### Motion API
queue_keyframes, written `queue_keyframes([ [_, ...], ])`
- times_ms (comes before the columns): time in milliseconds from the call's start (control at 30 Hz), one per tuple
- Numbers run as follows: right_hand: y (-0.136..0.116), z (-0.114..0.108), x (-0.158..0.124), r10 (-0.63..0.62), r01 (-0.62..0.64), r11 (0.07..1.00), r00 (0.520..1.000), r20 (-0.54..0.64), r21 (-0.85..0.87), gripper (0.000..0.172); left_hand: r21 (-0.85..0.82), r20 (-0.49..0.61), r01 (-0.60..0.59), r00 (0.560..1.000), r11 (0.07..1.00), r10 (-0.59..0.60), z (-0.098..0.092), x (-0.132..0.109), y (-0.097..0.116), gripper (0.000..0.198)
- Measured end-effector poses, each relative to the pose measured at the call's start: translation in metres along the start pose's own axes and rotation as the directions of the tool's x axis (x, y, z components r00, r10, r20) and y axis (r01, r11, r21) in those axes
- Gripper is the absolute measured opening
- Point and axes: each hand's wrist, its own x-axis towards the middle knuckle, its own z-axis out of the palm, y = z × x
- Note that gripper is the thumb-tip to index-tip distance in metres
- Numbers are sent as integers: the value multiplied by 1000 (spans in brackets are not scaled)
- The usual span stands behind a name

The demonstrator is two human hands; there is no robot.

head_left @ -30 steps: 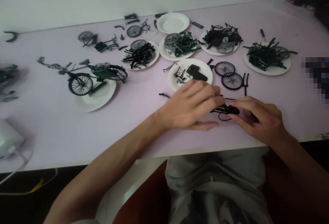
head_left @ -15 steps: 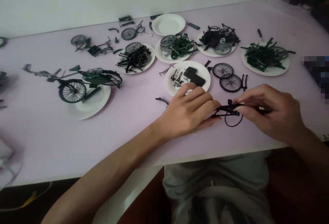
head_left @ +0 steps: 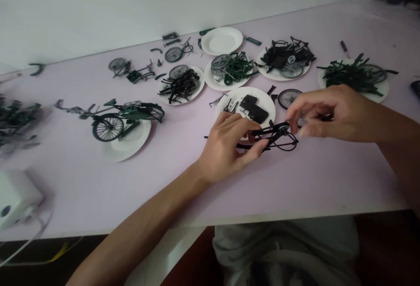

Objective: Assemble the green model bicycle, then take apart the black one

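My left hand (head_left: 229,144) is closed round a black toy bicycle frame (head_left: 278,134), thumb below and fingers above. A thin black loop (head_left: 288,142) hangs from the frame's right end. My right hand (head_left: 337,113) is beside that end, its thumb and index finger apart with nothing visible between their tips. Whether the index fingertip touches the frame I cannot tell. Behind my right hand a spoked wheel (head_left: 288,98) is partly hidden. Just beyond my left hand, a white paper plate (head_left: 271,106) holds black box-like parts (head_left: 257,113) and small pieces.
An assembled green toy bicycle (head_left: 131,113) leans over a plate (head_left: 139,146) on the left. Plates with heaped black parts (head_left: 180,85) and green parts (head_left: 348,76) stand farther back. A screwdriver (head_left: 344,47) lies back right. A white box with a cable (head_left: 18,198) is near left.
My right hand has let go of the bicycle frame and moved off it, its thumb and index finger parting. The frame has turned in my left hand. The view has shifted left.
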Motion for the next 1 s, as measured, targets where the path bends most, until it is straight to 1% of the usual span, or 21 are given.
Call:
queue_keyframes([
  [67, 2, 7, -4, 67, -66, 997, 998, 21, -36, 38, -19, 11, 37, 999, 999, -36, -1, 0, 0, 17],
  [133, 2, 13, -6, 102, -100, 993, 994, 30, -65, 37, -22, 31, 49, 998, 999, -48, -1, 0, 0, 16],
  [167, 3, 15, -6, 98, -95, 993, 995, 36, -68, 37, -13, 42, 36, 998, 999, -36, -2, 0, 1, 15],
  [300, 5, 21, -5, 15, -9, 997, 996, 84, -73, 36, 37, 100, -35, 995, 999, 31, -3, 0, 4, 14],
  [400, 6, 22, -7, 13, -2, 993, 995, 96, -118, 35, 22, 116, -27, 993, 999, 24, -2, 0, 6, 14],
  [533, 3, 22, -8, 64, -49, 990, 992, 111, -134, 37, -29, 134, 8, 991, 1000, -4, -4, -1, 8, 14],
  [633, 3, 22, -10, 24, -4, 987, 992, 128, -159, 37, -19, 130, 18, 991, 1000, -16, -8, 1, 4, 13],
  [700, 4, 23, -11, -3, 31, 982, 989, 149, -188, 36, 51, 96, -15, 995, 999, 10, -13, 2, -1, 14],
  [767, 5, 25, -13, -7, 42, 976, 987, 160, -215, 35, 176, 47, -66, 997, 982, 58, -19, 4, -7, 13],
  [833, 5, 26, -14, -8, 43, 972, 989, 149, -229, 34, 302, 7, -90, 996, 949, 93, -25, 7, -14, 9],
  [900, 4, 28, -13, -2, 32, 972, 992, 129, -233, 33, 383, -22, -78, 995, 920, 94, -31, 9, -22, 5],
  [1000, 1, 29, -12, 2, 22, 972, 995, 104, -232, 32, 461, -39, -48, 996, 886, 74, -37, 10, -35, 7],
])
